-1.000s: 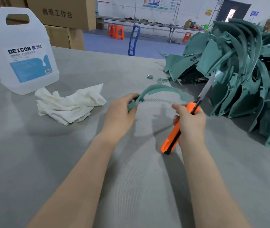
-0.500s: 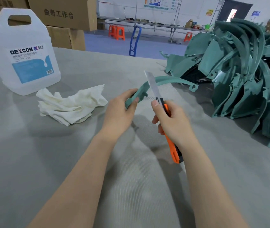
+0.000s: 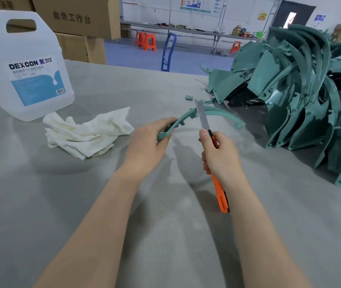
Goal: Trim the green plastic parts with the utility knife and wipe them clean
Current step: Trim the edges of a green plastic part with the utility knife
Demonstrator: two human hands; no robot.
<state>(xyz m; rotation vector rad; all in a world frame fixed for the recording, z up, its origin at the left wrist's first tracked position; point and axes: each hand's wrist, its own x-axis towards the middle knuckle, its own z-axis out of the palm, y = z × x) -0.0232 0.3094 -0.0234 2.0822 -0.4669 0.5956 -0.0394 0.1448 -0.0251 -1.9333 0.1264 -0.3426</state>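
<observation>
Left hand (image 3: pixel 144 146) grip clamped on curved green part (image 3: pixel 223 113); right hand (image 3: pixel 221 156) grip clamped on utility knife (image 3: pixel 220 196), blade crossing it

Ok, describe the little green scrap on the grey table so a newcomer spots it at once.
Find the heap of dark green curved plastic parts on the right of the grey table. Just left of the heap lies the small green plastic scrap, on its own and far smaller than any part.

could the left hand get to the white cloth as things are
Probably yes: the cloth lies just left of the left hand with nothing between, though that hand grips the green part.
</observation>
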